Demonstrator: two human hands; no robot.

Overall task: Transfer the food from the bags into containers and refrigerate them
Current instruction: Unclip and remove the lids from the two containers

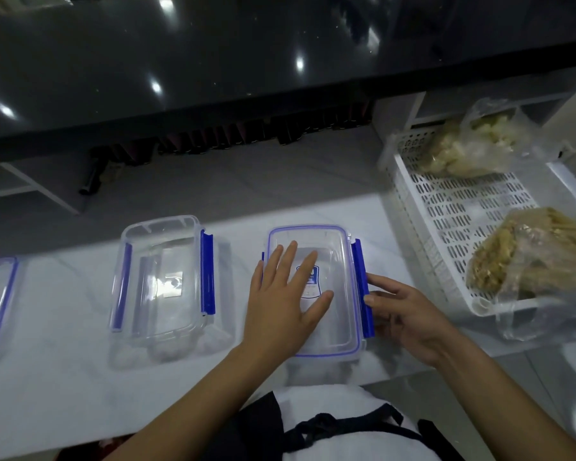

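Head cam: left hand (285, 296) lies flat, fingers straight, pressing the lid of the clear container (315, 291) on the counter (64, 377). Right hand (404, 316) pinches its blue side latch (363, 287). Light, stiff, slick plastic, I'd guess; latches are the grab points. Food bags (539, 257) wait in the white basket (446, 207), right.

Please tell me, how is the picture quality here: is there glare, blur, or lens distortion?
Head view: bright glare spots on the dark glossy counter; straight edges bow from the wide-angle lens; the white basket and food bags at the right look smeared; the left hand and the lidded container are fairly sharp.
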